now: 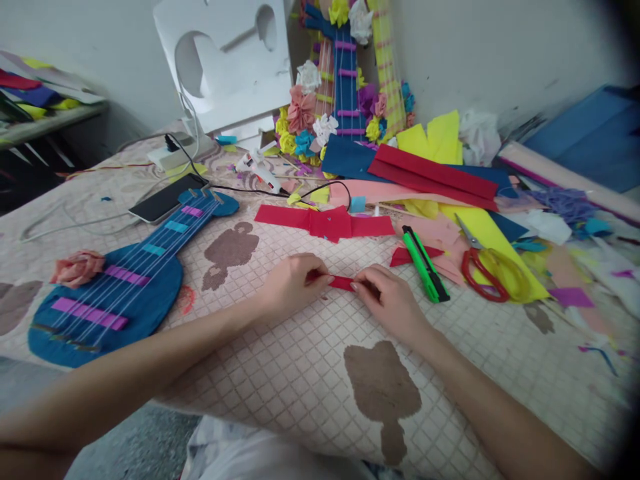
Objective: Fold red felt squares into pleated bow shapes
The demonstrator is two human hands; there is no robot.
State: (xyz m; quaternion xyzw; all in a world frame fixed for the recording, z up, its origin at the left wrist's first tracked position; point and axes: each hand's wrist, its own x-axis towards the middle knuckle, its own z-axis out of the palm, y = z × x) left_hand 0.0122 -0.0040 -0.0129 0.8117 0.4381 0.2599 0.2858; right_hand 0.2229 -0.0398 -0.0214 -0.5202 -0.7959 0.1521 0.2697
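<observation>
Between my two hands a short narrow strip of red crepe paper (342, 283) is stretched level, just above the tablecloth. My left hand (295, 283) pinches its left end between thumb and fingers. At the other end, my right hand (383, 293) grips the strip the same way. Beyond the hands lies a longer flat piece of red paper (327, 222) with a wider middle. A green utility knife (425, 263) rests right of my right hand, over a red scrap. To the left lies a blue toy guitar (120, 287) with purple bars, white strings and a pink paper rose (79, 269).
Scissors with red and yellow handles (493, 275) lie among paper scraps at the right. Folded red paper (435, 175) sits farther back. A glue gun (263, 172), a phone (167, 198) and a power strip (180, 150) with cables lie behind. Decorated guitars (347, 80) and white foam (230, 67) lean on the wall.
</observation>
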